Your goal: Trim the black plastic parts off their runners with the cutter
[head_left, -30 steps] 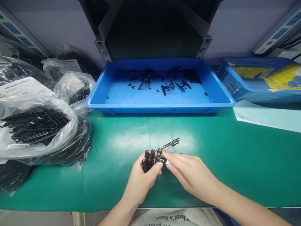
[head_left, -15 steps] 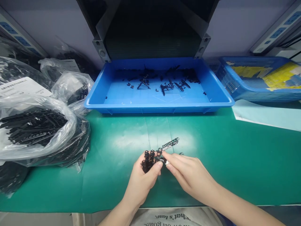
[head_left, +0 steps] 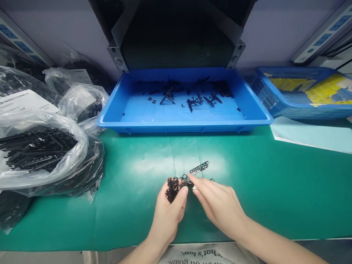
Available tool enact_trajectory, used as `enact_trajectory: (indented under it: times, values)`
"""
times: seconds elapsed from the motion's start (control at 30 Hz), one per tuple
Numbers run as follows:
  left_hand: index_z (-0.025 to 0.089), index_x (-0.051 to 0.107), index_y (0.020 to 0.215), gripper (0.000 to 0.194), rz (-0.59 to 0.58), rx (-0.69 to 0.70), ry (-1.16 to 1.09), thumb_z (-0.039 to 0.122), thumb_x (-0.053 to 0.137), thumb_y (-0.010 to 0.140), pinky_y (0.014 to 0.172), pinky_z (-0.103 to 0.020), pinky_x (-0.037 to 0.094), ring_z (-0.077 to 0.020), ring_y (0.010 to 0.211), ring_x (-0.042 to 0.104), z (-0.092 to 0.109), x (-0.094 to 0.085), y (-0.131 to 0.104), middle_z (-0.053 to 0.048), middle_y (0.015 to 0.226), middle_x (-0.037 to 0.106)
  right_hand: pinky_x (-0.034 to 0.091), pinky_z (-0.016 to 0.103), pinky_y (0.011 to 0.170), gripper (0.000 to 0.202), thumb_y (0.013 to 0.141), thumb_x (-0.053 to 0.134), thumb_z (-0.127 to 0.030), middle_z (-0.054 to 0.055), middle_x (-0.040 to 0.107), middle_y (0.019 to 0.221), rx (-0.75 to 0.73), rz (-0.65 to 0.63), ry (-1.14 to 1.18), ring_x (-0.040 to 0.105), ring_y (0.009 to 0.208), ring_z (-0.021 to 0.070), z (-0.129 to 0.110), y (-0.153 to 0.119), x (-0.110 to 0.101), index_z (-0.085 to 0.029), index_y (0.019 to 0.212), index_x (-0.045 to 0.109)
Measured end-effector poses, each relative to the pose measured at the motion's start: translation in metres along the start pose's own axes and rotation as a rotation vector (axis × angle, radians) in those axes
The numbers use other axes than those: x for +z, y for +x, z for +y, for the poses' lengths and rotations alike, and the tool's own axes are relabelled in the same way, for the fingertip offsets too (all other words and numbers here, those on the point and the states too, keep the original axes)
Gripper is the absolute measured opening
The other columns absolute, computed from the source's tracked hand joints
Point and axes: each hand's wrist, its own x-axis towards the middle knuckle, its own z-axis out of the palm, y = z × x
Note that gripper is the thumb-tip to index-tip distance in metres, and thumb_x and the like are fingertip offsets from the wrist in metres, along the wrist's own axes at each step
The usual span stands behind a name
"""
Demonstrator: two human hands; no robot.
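The left hand (head_left: pixel 169 211) clasps several black parts (head_left: pixel 172 189) while the right hand (head_left: pixel 218 200) pinches what seems a small piece (head_left: pixel 189 183) just beside them, above the desk (head_left: pixel 275 183).

A cluster of black ringed parts (head_left: pixel 172 189) is being held in the left grip (head_left: pixel 171 211), while a dark piece (head_left: pixel 187 182) beside it is being pinched at the fingertips of the right grip (head_left: pixel 220 200), with a slender black toothed strip (head_left: pixel 199 168) just beyond, over the green counter (head_left: pixel 132 220). Farther back, loose black pieces (head_left: pixel 195 103) are being contained by a blue tray (head_left: pixel 187 128), which is being flanked on the left by an opened clear bag (head_left: pixel 83 141) of black strips (head_left: pixel 41 148) and on the right by a blue basket (head_left: pixel 308 110) with yellow items (head_left: pixel 327 90) inside. A pale blue sheet (head_left: pixel 310 134) is being carried by the counter before the basket.
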Motion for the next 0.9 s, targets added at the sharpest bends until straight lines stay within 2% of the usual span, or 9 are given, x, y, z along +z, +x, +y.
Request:
enact_trajectory:
  times: [0.1, 0.2, 0.3, 0.37, 0.43, 0.5, 0.6, 0.73, 0.9]
  values:
    - [0.017, 0.042, 0.081, 0.026, 0.007, 0.009, -0.028, 0.039, 0.056, 0.078, 0.035, -0.016, 0.017, -0.0036, 0.038, 0.022, 0.003, 0.001, -0.002, 0.008, 0.050, 0.036, 0.042, 0.025, 0.050, 0.032, 0.092, 0.034, -0.026, 0.007, 0.066, 0.084, 0.061, -0.024, -0.076, 0.062, 0.067, 0.0166, 0.017, 0.010, -0.004, -0.012, 0.114, 0.052]
    - [0.017, 0.042, 0.074, 0.028, -0.002, -0.001, 0.006, 0.040, 0.058, 0.076, 0.034, -0.016, 0.019, -0.0044, 0.038, 0.027, 0.005, -0.004, -0.002, 0.006, 0.051, 0.040, 0.046, 0.028, 0.054, 0.034, 0.089, 0.041, -0.029, 0.010, 0.062, 0.099, 0.181, -0.246, -0.136, 0.062, 0.074, 0.0208, 0.043, 0.024, -0.015, -0.013, 0.118, 0.049]
    - [0.016, 0.043, 0.076, 0.027, -0.029, -0.007, 0.023, 0.040, 0.057, 0.076, 0.036, -0.016, 0.023, -0.0051, 0.038, 0.028, 0.007, -0.010, -0.001, 0.007, 0.045, 0.038, 0.046, 0.027, 0.055, 0.024, 0.085, 0.046, -0.020, 0.006, 0.058, 0.106, 0.142, -0.418, -0.101, 0.061, 0.070, 0.0176, 0.065, 0.035, -0.024, -0.019, 0.107, 0.055]
    - [0.016, 0.045, 0.086, 0.028, -0.030, -0.012, 0.026, 0.040, 0.057, 0.077, 0.037, -0.016, 0.022, -0.0049, 0.037, 0.026, 0.008, -0.013, 0.000, 0.008, 0.044, 0.037, 0.045, 0.025, 0.052, 0.019, 0.083, 0.048, -0.017, 0.005, 0.057, 0.103, 0.108, -0.471, -0.067, 0.059, 0.061, 0.0140, 0.073, 0.038, -0.026, -0.021, 0.099, 0.057]
    - [0.016, 0.046, 0.085, 0.028, -0.042, -0.009, 0.044, 0.040, 0.057, 0.077, 0.037, -0.016, 0.021, -0.0047, 0.037, 0.026, 0.009, -0.013, 0.001, 0.008, 0.044, 0.036, 0.044, 0.025, 0.053, 0.015, 0.083, 0.048, -0.016, 0.005, 0.056, 0.101, 0.098, -0.494, -0.030, 0.057, 0.060, 0.0135, 0.078, 0.039, -0.026, -0.020, 0.095, 0.057]
    - [0.016, 0.044, 0.076, 0.027, -0.041, 0.006, 0.068, 0.040, 0.057, 0.077, 0.037, -0.017, 0.022, -0.0046, 0.037, 0.026, 0.010, -0.012, 0.002, 0.008, 0.044, 0.036, 0.046, 0.027, 0.059, 0.013, 0.084, 0.047, -0.017, 0.006, 0.056, 0.098, 0.094, -0.492, 0.023, 0.058, 0.069, 0.0159, 0.081, 0.039, -0.025, -0.019, 0.094, 0.055]
    - [0.017, 0.039, 0.064, 0.032, 0.027, 0.070, 0.082, 0.040, 0.056, 0.079, 0.039, -0.017, 0.026, -0.0049, 0.039, 0.030, 0.013, -0.012, 0.004, 0.006, 0.046, 0.038, 0.046, 0.029, 0.071, 0.015, 0.086, 0.044, -0.019, 0.006, 0.057, 0.095, 0.088, -0.467, 0.106, 0.057, 0.083, 0.0185, 0.082, 0.038, -0.029, -0.017, 0.098, 0.053]
    - [0.015, 0.044, 0.061, 0.034, 0.103, 0.140, 0.104, 0.042, 0.058, 0.076, 0.041, -0.018, 0.030, -0.0067, 0.044, 0.038, 0.015, -0.016, 0.008, 0.003, 0.052, 0.044, 0.044, 0.029, 0.073, 0.017, 0.088, 0.042, -0.023, 0.007, 0.058, 0.093, 0.043, -0.463, 0.284, 0.055, 0.085, 0.0178, 0.070, 0.037, -0.043, -0.017, 0.098, 0.054]
    - [0.012, 0.056, 0.076, 0.028, -0.075, 0.075, 0.214, 0.039, 0.063, 0.071, 0.055, -0.022, 0.040, -0.0112, 0.057, 0.050, 0.014, -0.017, 0.009, -0.003, 0.066, 0.057, 0.040, 0.025, 0.062, 0.018, 0.087, 0.043, -0.022, 0.004, 0.057, 0.076, -0.022, -0.581, 0.472, 0.052, 0.069, 0.0140, 0.046, 0.039, -0.050, -0.014, 0.082, 0.059]
